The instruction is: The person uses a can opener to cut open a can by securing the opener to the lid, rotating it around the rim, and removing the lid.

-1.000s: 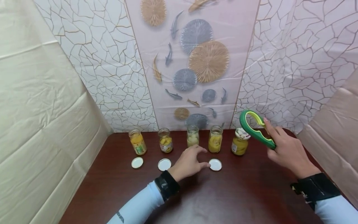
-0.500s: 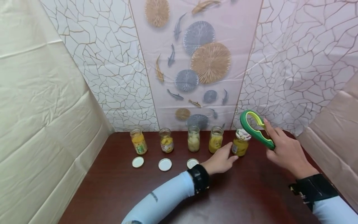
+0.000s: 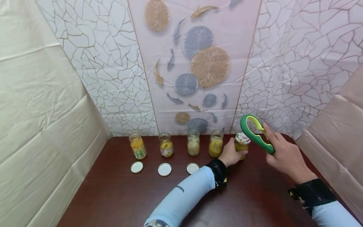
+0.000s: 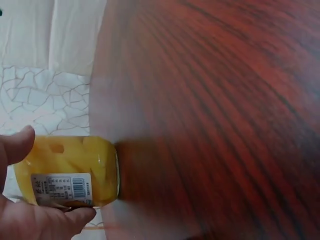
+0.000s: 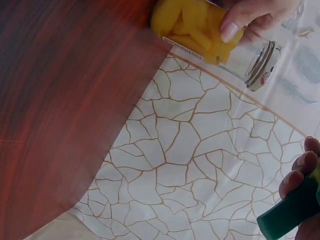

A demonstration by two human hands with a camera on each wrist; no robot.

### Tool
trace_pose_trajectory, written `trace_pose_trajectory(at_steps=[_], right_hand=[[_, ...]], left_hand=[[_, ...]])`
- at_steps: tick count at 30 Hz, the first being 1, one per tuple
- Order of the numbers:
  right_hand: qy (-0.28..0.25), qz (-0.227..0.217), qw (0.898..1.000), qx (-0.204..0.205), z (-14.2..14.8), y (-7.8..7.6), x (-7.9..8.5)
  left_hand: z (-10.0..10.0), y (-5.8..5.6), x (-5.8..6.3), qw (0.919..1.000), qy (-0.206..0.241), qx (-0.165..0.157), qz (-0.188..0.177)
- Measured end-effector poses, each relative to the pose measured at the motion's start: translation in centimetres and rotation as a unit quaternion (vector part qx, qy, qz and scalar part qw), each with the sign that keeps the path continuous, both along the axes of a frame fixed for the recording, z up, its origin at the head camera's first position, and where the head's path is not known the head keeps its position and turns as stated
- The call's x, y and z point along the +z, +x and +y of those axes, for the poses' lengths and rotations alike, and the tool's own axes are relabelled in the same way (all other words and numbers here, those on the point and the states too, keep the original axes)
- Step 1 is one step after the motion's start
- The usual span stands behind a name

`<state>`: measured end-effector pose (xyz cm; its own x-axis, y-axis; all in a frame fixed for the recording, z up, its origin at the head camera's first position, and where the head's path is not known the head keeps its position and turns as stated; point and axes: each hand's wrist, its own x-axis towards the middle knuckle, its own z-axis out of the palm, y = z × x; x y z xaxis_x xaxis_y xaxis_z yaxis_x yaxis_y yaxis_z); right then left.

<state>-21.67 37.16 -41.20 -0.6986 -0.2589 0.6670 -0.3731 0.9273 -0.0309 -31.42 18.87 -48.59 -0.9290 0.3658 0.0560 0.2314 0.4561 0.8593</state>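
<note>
At the right end of a row of jars, my left hand [image 3: 232, 154] grips a glass jar [image 3: 241, 146] of yellow fruit, thumb and fingers round its sides. A white patterned lid [image 3: 243, 138] is on this jar. In the left wrist view, the jar [image 4: 102, 165] stands on the table and shows a barcode label [image 4: 62, 187]. My right hand [image 3: 289, 154] holds a green jar opener [image 3: 263, 144] up by its handle, its lime-lined loop overlapping the lid's right edge in the head view. Fingers wrap the opener's green handle [image 5: 287, 210] in the right wrist view.
Several lidless jars stand left along the back of the dark red table [image 3: 113, 195]: orange fruit [image 3: 139, 149], yellow pieces [image 3: 166, 148], pale fruit [image 3: 193, 147] and yellow fruit [image 3: 216, 148]. White lids [image 3: 137, 167] lie in front of them. A patterned cloth [image 3: 130, 78] hangs behind.
My left hand has moved right from above the lids to the last jar and now grips it. My right hand keeps holding the jar opener in nearly the same place.
</note>
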Motion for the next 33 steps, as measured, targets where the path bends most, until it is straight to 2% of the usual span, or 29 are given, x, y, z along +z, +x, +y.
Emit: trace_pose_trajectory(at_steps=[5,10,13,17,21,24,28,33], right_hand=[[-0.003,-0.006,1.0,-0.007,0.0,0.1,-0.1],[-0.007,0.003,1.0,-0.005,-0.1,0.1,-0.1],[-0.01,0.017,1.0,0.008,-0.3,0.1,0.3],[-0.014,0.033,0.999,0.013,-0.4,0.1,0.7],[-0.01,0.029,0.999,0.013,-0.7,0.1,0.9],[-0.01,0.019,1.0,0.011,-0.7,0.4,0.8],[-0.007,0.009,1.0,0.008,-0.7,0.5,0.7],[0.003,-0.015,1.0,0.022,-1.8,0.6,1.4]], left_hand=[[0.1,-0.2,-0.5,0.9996,-0.011,-0.013,0.023],[-0.6,0.4,-1.1,0.9979,-0.009,-0.051,0.038],[-1.9,1.6,-0.8,0.9956,-0.016,-0.073,0.056],[-4.2,4.0,0.5,0.9936,-0.008,-0.087,0.072],[-7.1,6.9,2.1,0.9932,0.027,-0.106,0.04],[-9.0,8.5,2.8,0.991,0.049,-0.123,0.018],[-10.1,9.2,3.1,0.9867,0.079,-0.139,0.03],[-10.6,8.9,3.0,0.9858,0.084,-0.135,0.053]])
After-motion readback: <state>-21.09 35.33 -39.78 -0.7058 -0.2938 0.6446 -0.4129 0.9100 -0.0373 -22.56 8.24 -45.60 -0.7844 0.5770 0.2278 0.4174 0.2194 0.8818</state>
